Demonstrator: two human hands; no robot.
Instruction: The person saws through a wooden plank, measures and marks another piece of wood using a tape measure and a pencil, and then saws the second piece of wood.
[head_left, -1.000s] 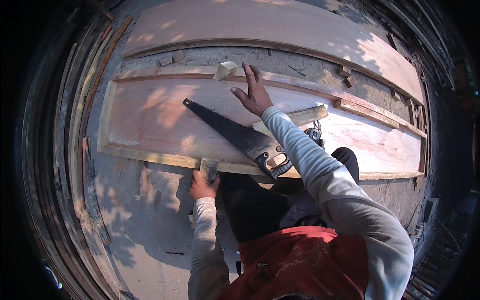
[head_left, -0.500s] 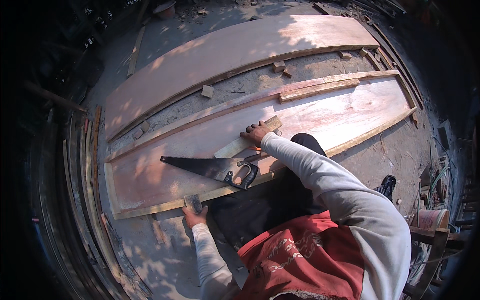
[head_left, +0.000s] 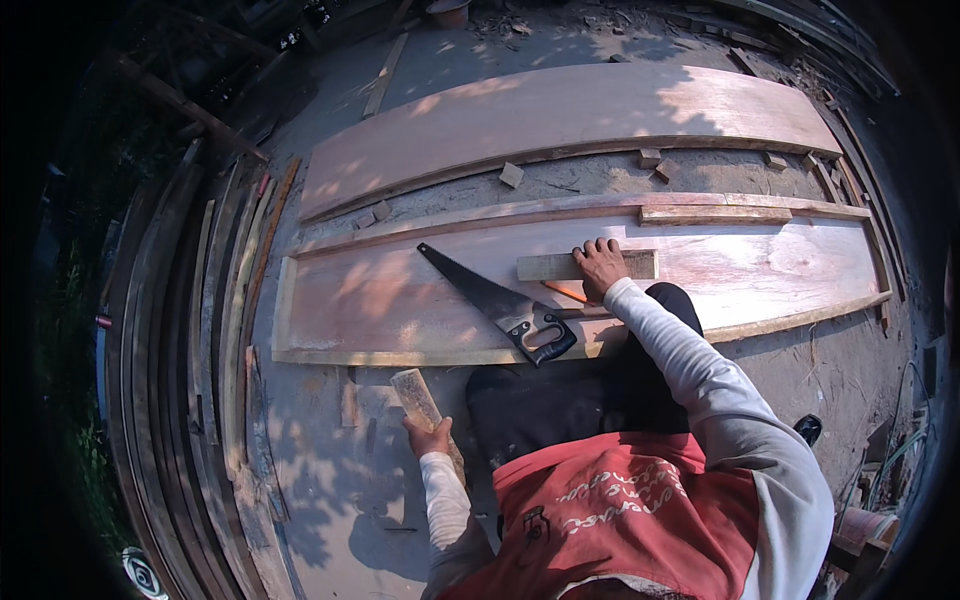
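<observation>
My left hand is closed round a short wooden block, held tilted just in front of the frame's near edge. My right hand grips a longer piece of wood from above, over the middle of a plywood panel framed with wooden strips. Between my hands a handsaw with a black handle lies on the panel, its handle by the near edge. Beside my right hand are a thin orange stick and a brown wooden handle, whose far end is hidden by my arm.
A loose wooden strip lies along the panel's far edge. Beyond it rests a second plywood panel, with small wood blocks on the ground between. Long planks are piled at the left. My bent knee overlaps the near edge.
The view has shifted, so the panels appear lower and further right. My left hand has drawn its block back off the frame's edge. The right hand's wood has turned from slanted to nearly level.
</observation>
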